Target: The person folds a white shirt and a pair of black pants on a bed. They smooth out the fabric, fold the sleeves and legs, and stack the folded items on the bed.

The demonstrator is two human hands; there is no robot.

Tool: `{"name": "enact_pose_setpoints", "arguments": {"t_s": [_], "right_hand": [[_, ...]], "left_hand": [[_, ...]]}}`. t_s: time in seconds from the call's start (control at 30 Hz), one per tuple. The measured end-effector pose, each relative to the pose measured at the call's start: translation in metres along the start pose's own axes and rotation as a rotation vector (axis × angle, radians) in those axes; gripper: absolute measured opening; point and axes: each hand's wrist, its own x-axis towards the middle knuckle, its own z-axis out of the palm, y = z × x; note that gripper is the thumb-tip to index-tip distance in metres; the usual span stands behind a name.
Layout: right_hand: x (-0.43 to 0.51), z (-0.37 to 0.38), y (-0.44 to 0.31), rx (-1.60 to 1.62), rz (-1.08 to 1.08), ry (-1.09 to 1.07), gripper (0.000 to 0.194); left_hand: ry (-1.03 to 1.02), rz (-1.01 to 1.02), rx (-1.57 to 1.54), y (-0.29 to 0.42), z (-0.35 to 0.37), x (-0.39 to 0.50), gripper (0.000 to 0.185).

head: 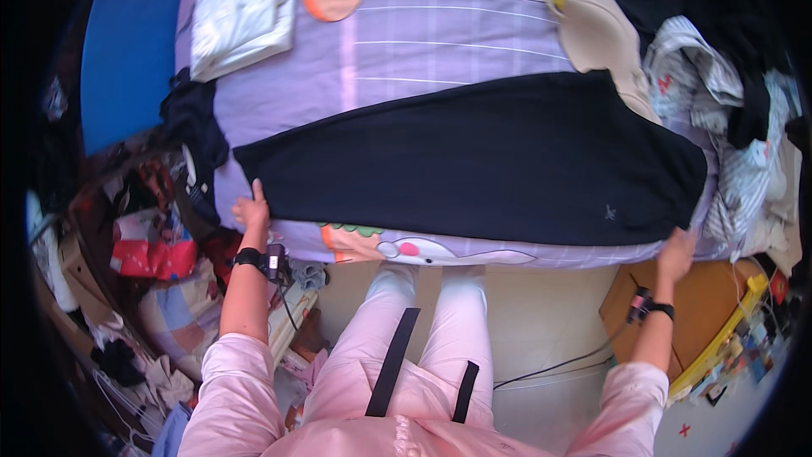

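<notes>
A pair of black trousers (457, 165), folded lengthwise, lies flat across a purple bed sheet (438, 51) printed with cartoon rabbits. The narrow hem points left, the wide waist end right, and a small light emblem (610, 212) shows near the lower right. My left hand (252, 208) grips the near corner of the hem, one digit pointing up along its edge. At the other end, my right hand (676, 254) pinches the near waist corner at the bed's front edge. Fingers under the cloth are hidden in both hands.
Folded white clothing (238, 13) lies at the upper left, a dark cloth (193, 120) below it. Beige padded fabric (596, 32) and striped clothes (691, 70) are heaped at the right. A wooden cabinet (672, 311) stands below right; a black cable (552, 368) crosses the floor.
</notes>
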Motion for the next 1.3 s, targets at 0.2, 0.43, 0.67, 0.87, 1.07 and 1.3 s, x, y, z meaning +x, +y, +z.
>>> {"name": "enact_pose_setpoints", "arguments": {"t_s": [0.2,0.43,0.67,0.87,1.07,1.3], "right_hand": [[-0.101,-0.045,-0.101,0.234,-0.514,0.475,0.065],[-0.316,-0.073,-0.413,0.494,-0.480,0.184,0.076],[-0.595,-0.112,-0.587,0.986,-1.659,-0.808,0.064],[-0.420,-0.072,-0.489,0.664,-1.305,0.092,0.075],[-0.200,-0.077,-0.289,0.068,-0.217,0.377,0.060],[-0.401,-0.063,-0.460,0.614,-0.871,0.156,0.076]], "left_hand": [[-0.416,0.141,-0.765,-0.018,-0.031,-0.010,0.037],[-1.016,0.206,-1.245,-0.035,-0.057,0.008,0.025],[-0.818,0.287,-1.227,-0.061,-0.023,0.023,0.035],[-1.171,0.150,-1.374,-0.054,-0.029,0.030,0.025],[-1.036,0.162,-1.274,-0.048,-0.030,0.020,0.028],[-0.961,0.125,-1.216,-0.031,-0.033,0.036,0.032]]}}
